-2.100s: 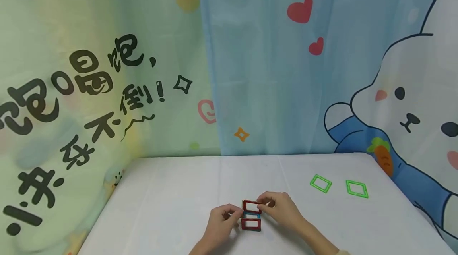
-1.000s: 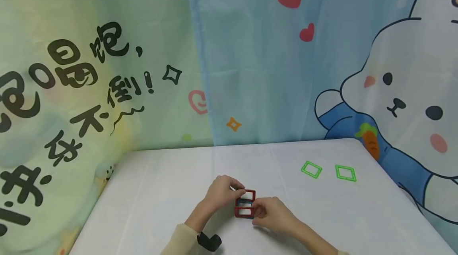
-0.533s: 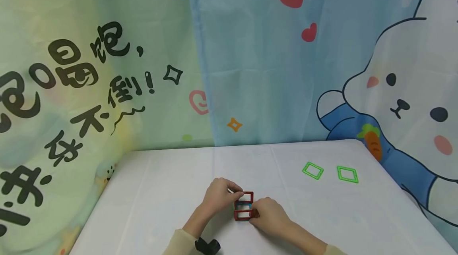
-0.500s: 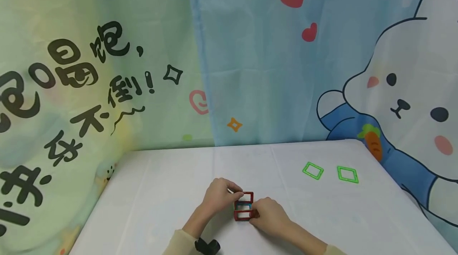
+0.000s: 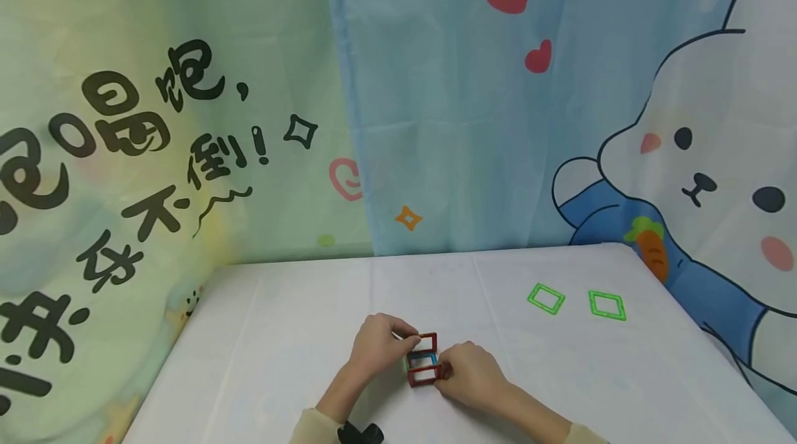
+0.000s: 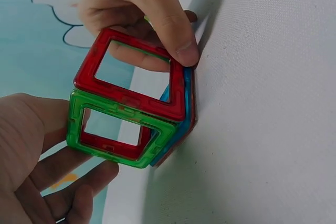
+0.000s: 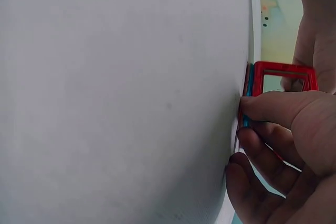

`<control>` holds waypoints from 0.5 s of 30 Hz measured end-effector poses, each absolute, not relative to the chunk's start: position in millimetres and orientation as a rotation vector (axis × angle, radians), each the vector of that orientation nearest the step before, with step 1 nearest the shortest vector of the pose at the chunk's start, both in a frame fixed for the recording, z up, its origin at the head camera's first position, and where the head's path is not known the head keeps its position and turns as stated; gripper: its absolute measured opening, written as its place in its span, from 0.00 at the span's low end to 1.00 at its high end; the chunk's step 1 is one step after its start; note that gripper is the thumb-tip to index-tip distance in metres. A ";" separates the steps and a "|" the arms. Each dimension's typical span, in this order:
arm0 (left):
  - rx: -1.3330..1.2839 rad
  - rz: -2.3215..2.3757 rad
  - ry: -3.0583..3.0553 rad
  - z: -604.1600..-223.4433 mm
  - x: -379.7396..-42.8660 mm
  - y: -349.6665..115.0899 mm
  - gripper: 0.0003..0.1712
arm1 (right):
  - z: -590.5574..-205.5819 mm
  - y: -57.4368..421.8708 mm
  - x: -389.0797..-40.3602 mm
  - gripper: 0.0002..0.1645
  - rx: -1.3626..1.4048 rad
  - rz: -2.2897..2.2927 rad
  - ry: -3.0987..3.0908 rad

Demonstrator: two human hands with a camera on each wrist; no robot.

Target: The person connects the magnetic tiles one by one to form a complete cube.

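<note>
A small build of magnetic tiles stands on the white table: a near red tile (image 5: 425, 368), a far red tile (image 5: 435, 342), a blue tile (image 5: 434, 359) at the base between them. The left wrist view shows a green tile (image 6: 126, 115) joining the red ones on the left side. My left hand (image 5: 378, 347) pinches the far red tile at its upper left. With thumb and fingers, my right hand (image 5: 474, 375) grips the right end of the near red tile and the blue base. Its fingers hide that corner in the head view.
Two green tiles, one (image 5: 546, 299) tilted and one (image 5: 607, 306) to its right, lie flat toward the back right of the white table (image 5: 299, 319). A printed curtain (image 5: 448, 153) hangs behind the table's far edge.
Earlier my left hand was by the near part and my right at the far red tile; the left has since gone to the far tile, the right to the near one. Lately the build turned slightly.
</note>
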State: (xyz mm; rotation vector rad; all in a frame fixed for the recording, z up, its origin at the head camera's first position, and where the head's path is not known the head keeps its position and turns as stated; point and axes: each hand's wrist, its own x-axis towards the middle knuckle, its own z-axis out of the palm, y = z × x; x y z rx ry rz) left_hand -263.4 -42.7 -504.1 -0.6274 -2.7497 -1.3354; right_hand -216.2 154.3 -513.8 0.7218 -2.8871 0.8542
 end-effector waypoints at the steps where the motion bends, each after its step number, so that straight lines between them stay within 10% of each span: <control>1: -0.615 -1.341 -2.744 -504.3 -263.3 -42.8 0.03 | -514.2 155.0 -217.5 0.14 0.717 0.866 -2.892; 15: -0.576 -1.513 -2.660 -519.3 -266.6 -52.6 0.10 | -509.9 165.0 -223.9 0.10 0.685 1.072 -2.975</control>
